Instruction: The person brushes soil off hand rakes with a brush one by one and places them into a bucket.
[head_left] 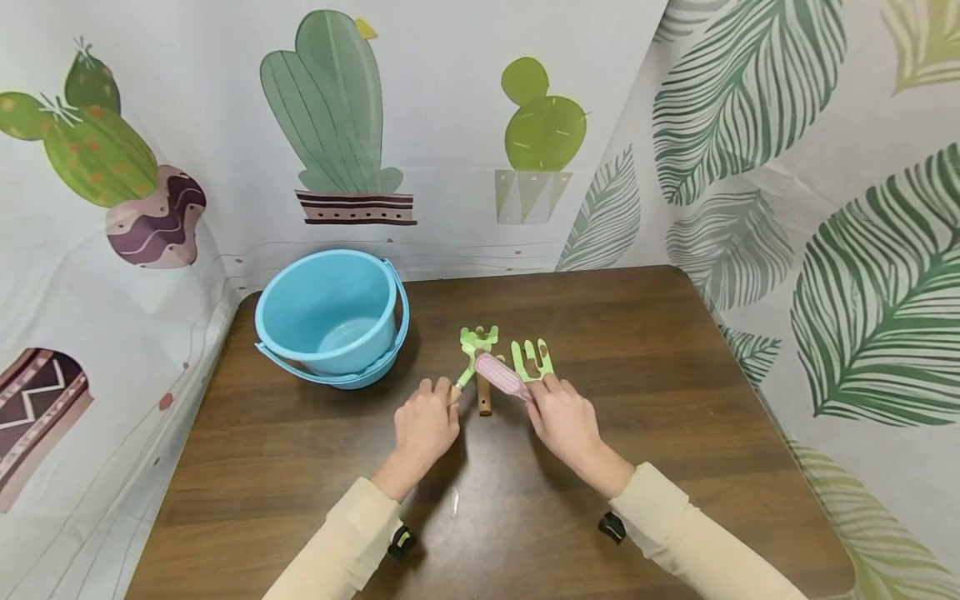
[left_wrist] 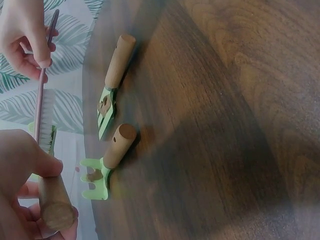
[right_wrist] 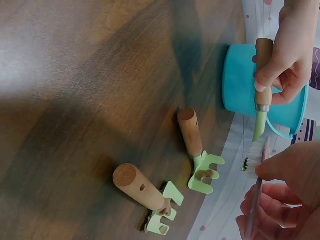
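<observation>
My left hand (head_left: 426,425) grips the wooden handle (right_wrist: 264,55) of a small garden tool with a green neck; its far end is partly hidden behind the brush. My right hand (head_left: 564,421) holds a pink brush (head_left: 501,375), its white bristles (right_wrist: 255,154) right against the green part of the tool. Below the hands, a small green rake (left_wrist: 100,182) with a wooden handle lies on the table, brown matter on its prongs. Beside it, under my right hand, lies a green hand fork (head_left: 517,358), also with brown patches and a wooden handle (left_wrist: 120,62).
A light blue bucket (head_left: 300,292) with its handle down stands at the back left of the brown wooden table (head_left: 637,333). A white curtain (head_left: 450,100) printed with cacti and leaves hangs behind and around the table. A small white mark (head_left: 455,502) shows near the front.
</observation>
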